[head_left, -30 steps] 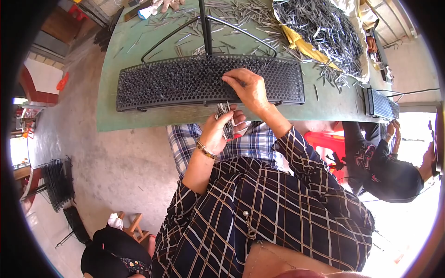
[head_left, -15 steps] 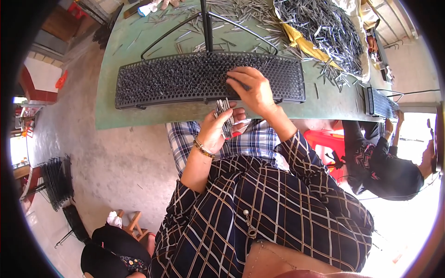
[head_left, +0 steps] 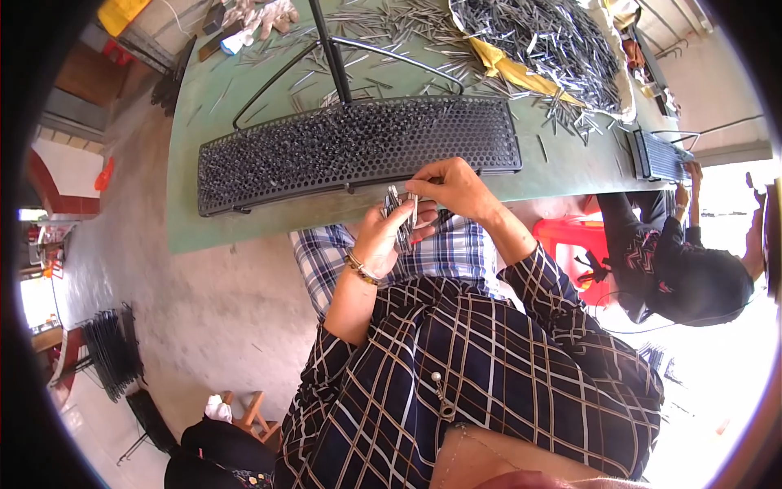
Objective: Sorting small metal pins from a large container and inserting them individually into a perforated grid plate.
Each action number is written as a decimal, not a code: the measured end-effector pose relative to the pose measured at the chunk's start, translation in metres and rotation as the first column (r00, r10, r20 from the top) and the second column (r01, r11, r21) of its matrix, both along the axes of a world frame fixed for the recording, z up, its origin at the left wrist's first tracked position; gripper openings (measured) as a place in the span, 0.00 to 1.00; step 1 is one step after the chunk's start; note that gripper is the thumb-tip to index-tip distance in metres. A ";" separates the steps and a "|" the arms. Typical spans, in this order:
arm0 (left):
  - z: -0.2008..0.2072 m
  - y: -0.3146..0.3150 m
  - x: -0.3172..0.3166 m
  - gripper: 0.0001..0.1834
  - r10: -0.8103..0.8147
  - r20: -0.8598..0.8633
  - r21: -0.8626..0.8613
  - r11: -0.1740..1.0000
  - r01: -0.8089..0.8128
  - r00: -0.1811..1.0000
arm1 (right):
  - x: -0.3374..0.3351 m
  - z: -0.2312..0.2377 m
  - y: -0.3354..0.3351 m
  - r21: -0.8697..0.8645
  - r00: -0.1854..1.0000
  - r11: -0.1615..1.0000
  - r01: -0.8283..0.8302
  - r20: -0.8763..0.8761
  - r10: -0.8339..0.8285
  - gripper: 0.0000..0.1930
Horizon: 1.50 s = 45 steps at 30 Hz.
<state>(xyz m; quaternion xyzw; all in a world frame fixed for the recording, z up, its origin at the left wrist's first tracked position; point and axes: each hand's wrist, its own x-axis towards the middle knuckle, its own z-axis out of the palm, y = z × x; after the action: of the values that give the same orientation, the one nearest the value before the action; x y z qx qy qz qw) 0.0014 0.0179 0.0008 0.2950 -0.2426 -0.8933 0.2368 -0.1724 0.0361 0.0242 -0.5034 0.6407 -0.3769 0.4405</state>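
A bundle of thin metal rods [head_left: 401,218] stands upright in my left hand [head_left: 380,238], the fingers wrapped round it just in front of the table edge. My right hand [head_left: 458,192] pinches at the top of that bundle, thumb and forefinger together on a rod end. Beyond both hands lies a long black perforated rack [head_left: 487,140] with rows of round holes. Small shiny pieces crowd its left and middle holes, while bare holes show toward the right. A black wire frame [head_left: 338,77] rises from its far side.
The green table [head_left: 191,224] carries scattered rods and a large heap of rods [head_left: 546,45] on a sheet at the back right. Gloves [head_left: 265,16] lie at the far left. To the right, a person [head_left: 684,269] handles another rack [head_left: 661,156] near a red stool [head_left: 570,244].
My right hand has come back from the rack's surface to the rods in my left hand. The rack appears shifted and tilted as the view turned slightly.
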 end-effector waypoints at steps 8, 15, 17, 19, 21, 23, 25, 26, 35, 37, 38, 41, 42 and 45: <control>0.001 0.010 -0.012 0.16 0.017 0.020 -0.100 0.995 -0.015 1.000 | -0.004 0.008 0.018 -0.058 1.000 0.998 0.012 -0.008 -0.013 0.13; -0.005 0.001 -0.022 0.16 0.045 0.020 -0.066 0.997 -0.044 0.999 | -0.015 0.022 0.013 -0.135 0.972 0.965 0.226 0.104 -0.213 0.11; -0.003 -0.003 -0.025 0.15 0.040 0.037 -0.017 0.999 -0.039 0.999 | -0.023 0.024 0.003 -0.207 0.953 0.933 0.293 0.140 -0.268 0.11; 0.003 -0.005 -0.029 0.15 0.015 0.035 -0.004 1.000 -0.015 0.999 | -0.028 0.023 -0.008 -0.257 0.951 0.917 0.307 0.110 -0.287 0.11; 0.004 -0.007 -0.033 0.15 -0.012 0.020 0.021 1.000 0.011 1.000 | -0.027 0.024 -0.021 -0.319 0.950 0.897 0.307 0.051 -0.307 0.10; 0.002 -0.008 -0.033 0.15 -0.014 0.048 0.027 1.000 0.012 0.999 | -0.025 0.013 -0.035 -0.357 0.951 0.887 0.293 0.013 -0.309 0.10; 0.000 -0.012 -0.036 0.15 -0.021 0.069 0.024 1.000 0.019 0.997 | -0.028 -0.003 -0.045 -0.436 0.947 0.860 0.265 -0.051 -0.318 0.10; -0.001 -0.013 -0.034 0.15 -0.026 0.081 0.041 0.999 0.023 0.996 | -0.027 -0.004 -0.048 -0.434 0.948 0.862 0.263 -0.047 -0.314 0.10; -0.003 -0.017 -0.026 0.14 -0.048 0.097 0.072 0.997 0.041 0.994 | -0.024 0.003 -0.051 -0.371 0.950 0.881 0.294 0.011 -0.312 0.10; -0.005 -0.017 -0.027 0.14 -0.048 0.088 0.091 0.995 0.040 0.995 | -0.027 0.010 -0.048 -0.333 0.951 0.890 0.311 0.107 -0.292 0.10; -0.005 -0.017 -0.025 0.14 0.000 0.060 0.133 0.991 -0.008 0.998 | -0.028 0.013 -0.044 -0.291 0.940 0.900 0.324 0.209 -0.270 0.10; 0.003 -0.015 -0.023 0.14 0.083 0.006 0.196 0.977 -0.082 0.997 | -0.029 0.010 -0.028 -0.169 0.965 0.967 0.188 0.213 -0.151 0.12; 0.008 -0.015 -0.024 0.14 0.115 -0.021 0.215 0.971 -0.108 0.993 | -0.027 0.007 -0.021 -0.122 0.977 0.986 0.116 0.194 -0.090 0.12; -0.002 -0.009 -0.024 0.14 0.019 0.073 -0.023 1.000 -0.017 0.997 | -0.020 -0.001 -0.004 -0.059 0.979 0.994 0.094 0.184 -0.082 0.11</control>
<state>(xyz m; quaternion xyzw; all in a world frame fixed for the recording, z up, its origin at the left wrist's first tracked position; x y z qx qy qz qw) -0.0229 0.0090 -0.0016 0.3269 -0.2586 -0.8769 0.2392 -0.1927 0.0318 0.0231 -0.4527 0.6065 -0.4617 0.4626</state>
